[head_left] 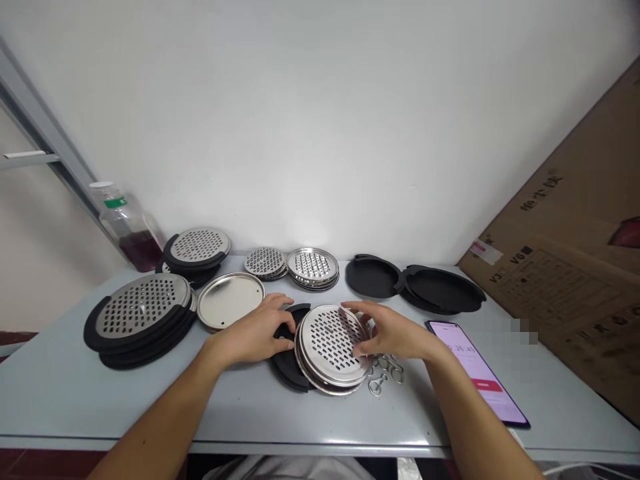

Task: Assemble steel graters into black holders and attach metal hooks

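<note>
At near ctr, perf. disc (pixel 327 341) is best kept lvl by black holder (pixel 286 371), L hand (pixel 265 328) & R hand (pixel 395 332) fingers spread, grip unclear.

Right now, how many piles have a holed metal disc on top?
5: the centre pile between left hand and right hand, the front-left pile, the back-left pile by the bottle, the small pile and the shiny pile near the wall. What lies beneath is partly hidden.

there are five piles of perforated discs (pixel 331 340), one phone (pixel 477 373), one bottle (pixel 133 233) and one carton (pixel 570 260).
</note>
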Tool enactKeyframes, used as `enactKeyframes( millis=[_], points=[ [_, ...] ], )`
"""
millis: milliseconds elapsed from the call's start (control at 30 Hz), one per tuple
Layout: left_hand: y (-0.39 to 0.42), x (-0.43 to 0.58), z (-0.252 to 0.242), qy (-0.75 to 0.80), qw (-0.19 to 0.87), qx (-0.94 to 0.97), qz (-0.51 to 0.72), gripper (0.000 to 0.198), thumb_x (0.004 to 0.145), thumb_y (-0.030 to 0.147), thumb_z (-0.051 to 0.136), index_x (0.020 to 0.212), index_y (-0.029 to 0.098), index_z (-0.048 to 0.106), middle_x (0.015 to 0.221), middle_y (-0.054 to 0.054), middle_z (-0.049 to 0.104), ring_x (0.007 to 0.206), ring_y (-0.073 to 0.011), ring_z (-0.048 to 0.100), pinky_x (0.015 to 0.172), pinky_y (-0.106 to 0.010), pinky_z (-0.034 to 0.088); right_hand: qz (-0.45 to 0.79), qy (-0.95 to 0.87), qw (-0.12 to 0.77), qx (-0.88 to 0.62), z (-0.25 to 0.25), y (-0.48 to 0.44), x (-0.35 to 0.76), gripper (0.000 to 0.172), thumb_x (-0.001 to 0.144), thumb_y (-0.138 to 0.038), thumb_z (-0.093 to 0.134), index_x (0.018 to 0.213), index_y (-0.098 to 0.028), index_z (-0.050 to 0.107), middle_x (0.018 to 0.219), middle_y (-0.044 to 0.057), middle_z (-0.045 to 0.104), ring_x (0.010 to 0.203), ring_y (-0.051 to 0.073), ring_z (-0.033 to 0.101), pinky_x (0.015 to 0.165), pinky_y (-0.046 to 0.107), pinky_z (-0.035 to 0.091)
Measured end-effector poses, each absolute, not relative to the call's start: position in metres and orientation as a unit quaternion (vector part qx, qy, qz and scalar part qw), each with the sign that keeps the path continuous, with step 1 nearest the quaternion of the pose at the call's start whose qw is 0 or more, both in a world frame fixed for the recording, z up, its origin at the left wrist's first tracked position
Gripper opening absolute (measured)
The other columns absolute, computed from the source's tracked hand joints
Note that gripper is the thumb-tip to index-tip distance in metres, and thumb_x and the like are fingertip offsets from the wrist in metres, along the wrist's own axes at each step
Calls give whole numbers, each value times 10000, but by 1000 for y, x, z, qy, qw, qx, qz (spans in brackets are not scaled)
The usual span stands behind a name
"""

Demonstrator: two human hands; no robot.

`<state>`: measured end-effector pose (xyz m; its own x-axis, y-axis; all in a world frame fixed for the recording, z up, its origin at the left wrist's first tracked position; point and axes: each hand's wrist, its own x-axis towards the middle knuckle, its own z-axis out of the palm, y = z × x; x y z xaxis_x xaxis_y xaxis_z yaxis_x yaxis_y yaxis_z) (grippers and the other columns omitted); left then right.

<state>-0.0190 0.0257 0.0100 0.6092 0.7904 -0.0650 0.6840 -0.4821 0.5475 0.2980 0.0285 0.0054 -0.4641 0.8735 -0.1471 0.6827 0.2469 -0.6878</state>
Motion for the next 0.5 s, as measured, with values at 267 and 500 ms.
enactKeyframes(
  millis=[267, 500],
  points=[
    [25, -17, 9, 428, 278, 853, 109, 216, 767, 260, 752, 976, 242, 701, 1450, -79, 445, 1430, -313, 307, 1147, -483, 324, 369, -808, 43, -457, 19, 12, 288, 1169, 515, -350, 903, 1531, -307, 326, 1597, 125, 245, 1412, 392, 329, 1119, 481, 352],
    [24, -15, 7, 432, 267, 854, 113, 225, 768, 238, 741, 985, 235, 681, 1434, -82, 454, 1422, -310, 321, 1142, -475, 345, 338, -795, 0, -503, 17, 1, 279, 1166, 510, -343, 898, 1525, -345, 325, 1619, 116, 165, 1426, 423, 264, 1110, 520, 341]
  ],
)
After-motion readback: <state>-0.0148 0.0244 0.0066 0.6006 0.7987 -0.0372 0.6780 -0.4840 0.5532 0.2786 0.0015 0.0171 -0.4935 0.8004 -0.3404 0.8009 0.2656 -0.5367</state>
